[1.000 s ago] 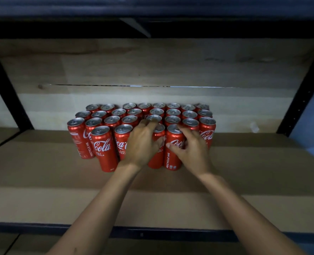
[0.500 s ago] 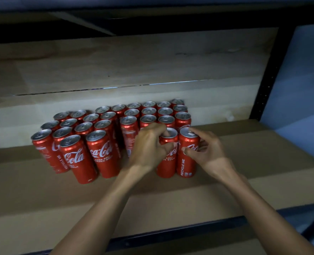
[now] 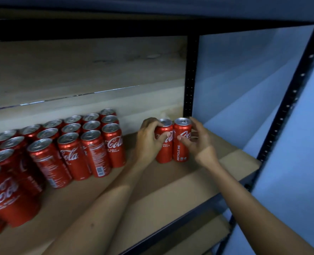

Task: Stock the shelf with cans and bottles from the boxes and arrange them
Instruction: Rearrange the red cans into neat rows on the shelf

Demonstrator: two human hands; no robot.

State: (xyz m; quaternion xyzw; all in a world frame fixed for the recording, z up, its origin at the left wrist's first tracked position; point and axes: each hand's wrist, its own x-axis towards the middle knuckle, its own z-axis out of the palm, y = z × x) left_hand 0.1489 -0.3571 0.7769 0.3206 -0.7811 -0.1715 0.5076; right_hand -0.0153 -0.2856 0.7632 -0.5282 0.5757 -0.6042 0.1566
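Two slim red cola cans stand side by side near the right end of the shelf board (image 3: 171, 190). My left hand (image 3: 148, 140) wraps the left can (image 3: 164, 151), thumb across its front. My right hand (image 3: 196, 138) grips the right can (image 3: 180, 144), fingers curled round its right side. Both cans are upright with their bases on or just above the board. A block of several more red cans (image 3: 75, 144) stands in rows to the left, apart from the two held cans.
A black slotted upright (image 3: 189, 76) stands just behind the held cans at the shelf's back right corner, and a second upright (image 3: 288, 100) rises at the front right. A pale wall lies beyond. The upper shelf (image 3: 115, 24) hangs low overhead.
Both hands have carried the two front cans away from the block and to the right, toward the shelf's right end. The view has swung right with them.
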